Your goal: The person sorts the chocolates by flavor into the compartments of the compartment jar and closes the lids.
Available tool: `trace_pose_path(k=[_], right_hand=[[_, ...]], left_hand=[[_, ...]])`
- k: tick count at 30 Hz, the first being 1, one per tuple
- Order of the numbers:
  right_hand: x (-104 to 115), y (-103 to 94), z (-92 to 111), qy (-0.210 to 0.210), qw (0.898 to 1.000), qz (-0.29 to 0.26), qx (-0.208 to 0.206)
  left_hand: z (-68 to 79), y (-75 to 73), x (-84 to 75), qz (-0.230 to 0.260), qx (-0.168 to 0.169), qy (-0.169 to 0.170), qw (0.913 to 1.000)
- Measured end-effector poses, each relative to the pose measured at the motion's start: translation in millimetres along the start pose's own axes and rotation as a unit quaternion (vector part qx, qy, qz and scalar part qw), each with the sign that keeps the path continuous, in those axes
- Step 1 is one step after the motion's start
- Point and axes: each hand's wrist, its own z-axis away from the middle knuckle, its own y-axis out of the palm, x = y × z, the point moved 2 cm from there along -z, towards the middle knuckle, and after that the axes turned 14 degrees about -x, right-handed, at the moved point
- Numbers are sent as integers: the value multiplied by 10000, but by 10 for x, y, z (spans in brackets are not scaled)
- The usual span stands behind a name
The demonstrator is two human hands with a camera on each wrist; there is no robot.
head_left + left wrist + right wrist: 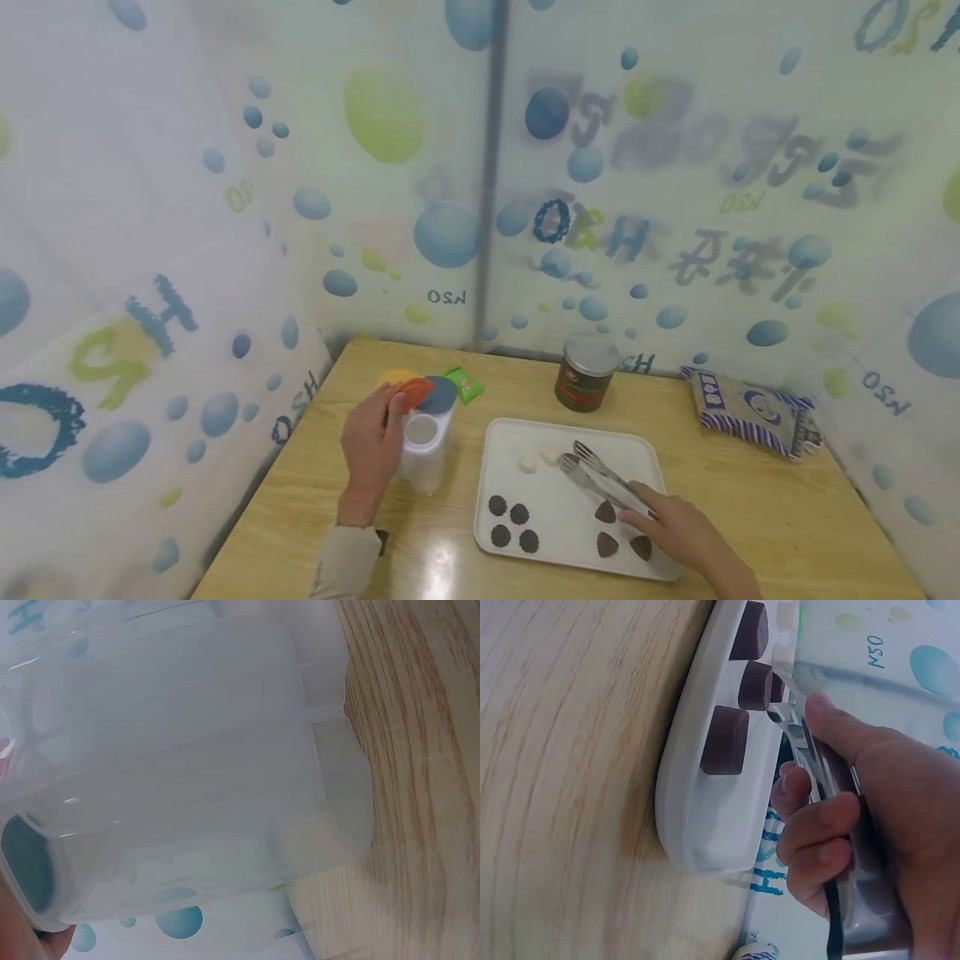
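In the head view my left hand (372, 437) pinches the orange lid (413, 392) of a translucent plastic container (426, 471) with several compartments. One round mouth below the lid is uncovered. A blue lid (438, 395) and a yellow lid (396, 379) sit beside it. My right hand (675, 527) grips metal tongs (611, 483) over a white tray (570, 557). Their tips are at a dark piece near the tray's middle; whether they hold it is unclear. Brown triangular pieces (726, 741) lie under the tongs. Dark scalloped pieces (500, 535) and two pale pieces (527, 462) are farther left.
A dark tin (583, 379) with a grey lid stands behind the tray. At the back right lies a striped bag (752, 410). A green packet (463, 384) rests behind the container. A patterned curtain (637, 275) surrounds the wooden table (277, 508).
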Motion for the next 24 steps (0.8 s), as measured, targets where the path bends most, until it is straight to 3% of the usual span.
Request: trace_pose_path(k=[14, 19, 24], right_hand=[[-81, 13, 70, 81, 9985, -483, -246], [-23, -40, 79, 91, 9974, -642, -322], [131, -108, 79, -201, 9945, -878, -532]], left_hand=[[-3, 7, -14, 40, -102, -27, 9999], [1, 0, -9, -21, -132, -97, 9999], [13, 6, -4, -45, -82, -87, 9999]])
